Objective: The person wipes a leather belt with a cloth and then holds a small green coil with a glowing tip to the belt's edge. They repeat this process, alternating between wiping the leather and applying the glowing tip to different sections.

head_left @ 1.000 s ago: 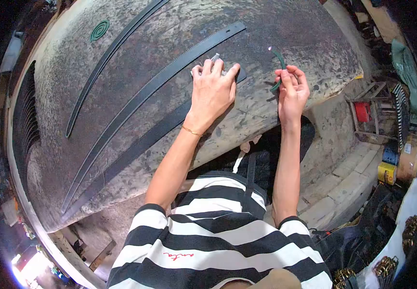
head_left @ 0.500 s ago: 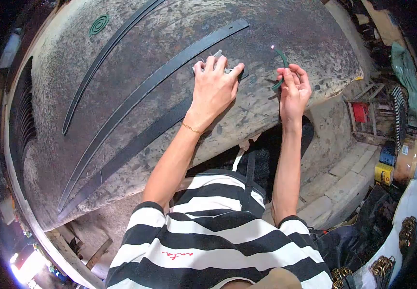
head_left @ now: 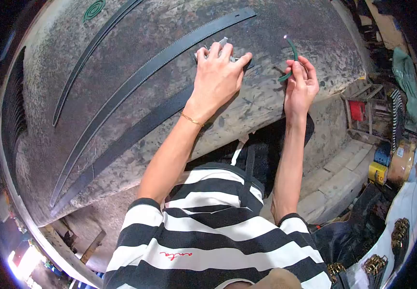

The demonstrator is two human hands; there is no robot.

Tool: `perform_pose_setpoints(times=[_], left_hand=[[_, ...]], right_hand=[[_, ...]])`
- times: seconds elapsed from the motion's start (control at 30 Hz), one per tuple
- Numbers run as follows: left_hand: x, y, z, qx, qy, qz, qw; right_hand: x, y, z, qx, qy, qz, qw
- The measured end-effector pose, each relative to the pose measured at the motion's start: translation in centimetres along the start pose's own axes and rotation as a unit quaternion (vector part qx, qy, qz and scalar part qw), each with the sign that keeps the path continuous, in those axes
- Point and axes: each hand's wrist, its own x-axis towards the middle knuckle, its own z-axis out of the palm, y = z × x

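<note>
My left hand (head_left: 220,72) is curled over a crumpled greyish thing (head_left: 225,42) at the end of the lowest black strap (head_left: 162,111); the fingers are bent round it and hide most of it. To the right, my right hand (head_left: 302,82) pinches a curved green strip (head_left: 293,47) between thumb and fingers. A bright glowing point shows at the strip's upper tip. A stitched black strap (head_left: 146,71) with a slot near its upper end lies beyond my left hand, and another black strap (head_left: 87,54) lies farther left.
A green coil (head_left: 94,9) lies on the worn dark table (head_left: 136,139) at the upper left. At the right are a stool frame with a red thing (head_left: 358,111), a yellow tin (head_left: 377,172), a cardboard box (head_left: 402,161) and several metal buckles (head_left: 375,264) at the lower right.
The view has shifted slightly, so the straps and table edge sit lower or farther left. Both hands appear slightly higher and to the right, with their holds unchanged.
</note>
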Motion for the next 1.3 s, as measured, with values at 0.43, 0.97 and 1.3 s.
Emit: perform_pose_setpoints(times=[0.43, 0.97, 1.3], left_hand=[[0.6, -1.4, -0.7, -0.146, 0.071, -0.112, 0.98], [0.1, -3.0, -0.4, -0.026, 0.051, -0.125, 0.99], [-0.1, -3.1, -0.1, -0.024, 0.055, -0.123, 0.991]], right_hand=[[1.3, 1.0, 1.2, -0.2, -0.033, -0.08, 0.976], [0.4, 0.7, 2.6, -0.29, -0.081, -0.062, 0.952], [0.4, 0.6, 2.8, -0.291, -0.075, -0.063, 0.952]])
